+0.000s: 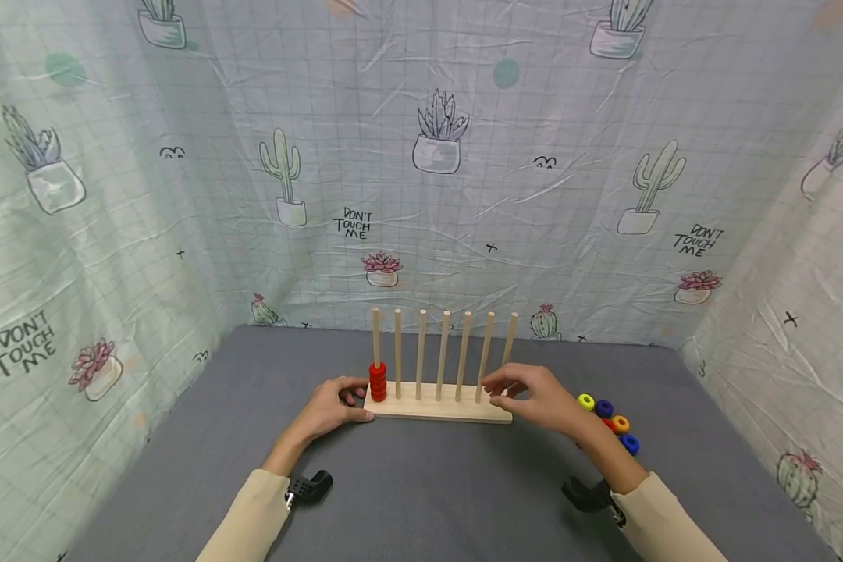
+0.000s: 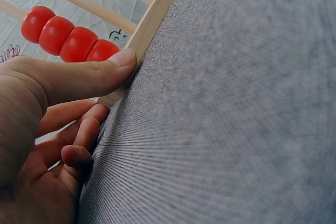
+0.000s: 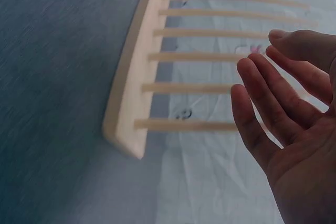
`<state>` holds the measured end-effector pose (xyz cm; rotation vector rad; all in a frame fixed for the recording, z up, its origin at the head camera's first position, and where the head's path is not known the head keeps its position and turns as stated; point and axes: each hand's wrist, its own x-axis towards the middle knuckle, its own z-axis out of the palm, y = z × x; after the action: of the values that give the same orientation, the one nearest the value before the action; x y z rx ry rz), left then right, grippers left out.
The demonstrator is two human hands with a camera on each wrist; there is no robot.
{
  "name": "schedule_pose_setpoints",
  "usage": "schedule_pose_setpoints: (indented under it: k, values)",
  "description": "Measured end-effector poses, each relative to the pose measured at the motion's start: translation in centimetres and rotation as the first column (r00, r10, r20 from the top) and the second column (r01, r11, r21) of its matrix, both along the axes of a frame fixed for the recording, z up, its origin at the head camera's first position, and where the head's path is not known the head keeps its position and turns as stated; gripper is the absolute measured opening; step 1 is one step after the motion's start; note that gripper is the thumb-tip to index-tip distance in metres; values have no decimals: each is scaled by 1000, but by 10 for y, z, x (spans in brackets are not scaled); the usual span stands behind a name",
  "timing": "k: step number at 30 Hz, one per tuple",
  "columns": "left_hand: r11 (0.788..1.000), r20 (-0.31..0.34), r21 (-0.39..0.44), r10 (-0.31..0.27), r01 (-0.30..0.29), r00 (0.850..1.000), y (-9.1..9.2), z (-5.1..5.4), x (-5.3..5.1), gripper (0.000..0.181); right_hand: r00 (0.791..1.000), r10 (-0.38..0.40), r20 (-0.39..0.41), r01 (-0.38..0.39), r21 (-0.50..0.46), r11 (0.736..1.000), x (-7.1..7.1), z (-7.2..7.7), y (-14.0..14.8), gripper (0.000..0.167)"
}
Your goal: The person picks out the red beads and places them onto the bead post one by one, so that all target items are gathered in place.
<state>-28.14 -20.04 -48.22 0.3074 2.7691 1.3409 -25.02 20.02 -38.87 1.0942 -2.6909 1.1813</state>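
A wooden bead stand (image 1: 435,409) with a row of several upright pegs lies across the table. Several red beads (image 1: 378,382) are stacked on its leftmost peg. At the base's left end, my left hand (image 1: 332,407) grips the corner. Its thumb (image 2: 113,66) presses the front edge in the left wrist view, while the other fingers curl at the end. Near the rightmost pegs hovers my right hand (image 1: 534,396), fingers loosely bent. The right wrist view shows nothing between thumb and fingertips of that hand.
Loose beads lie right of the stand, partly behind the right forearm: a yellow bead (image 1: 581,405), an orange bead (image 1: 615,428), a red one and two blue ones. A cactus-print cloth (image 1: 393,195) surrounds the grey tabletop (image 1: 421,492) at the back and sides.
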Motion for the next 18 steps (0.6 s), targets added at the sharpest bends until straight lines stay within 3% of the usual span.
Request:
schedule_pose_setpoints:
  k: [6,18]
  values:
    - [1000,-6,-1,0,0,1000,0,0,-1,68,998,-68,-12,68,-3,998,4,-12,23,23]
    - [1000,-9,0,1,-1,1000,0,0,0,68,976,-202,81,199,43,979,7,-31,74,24]
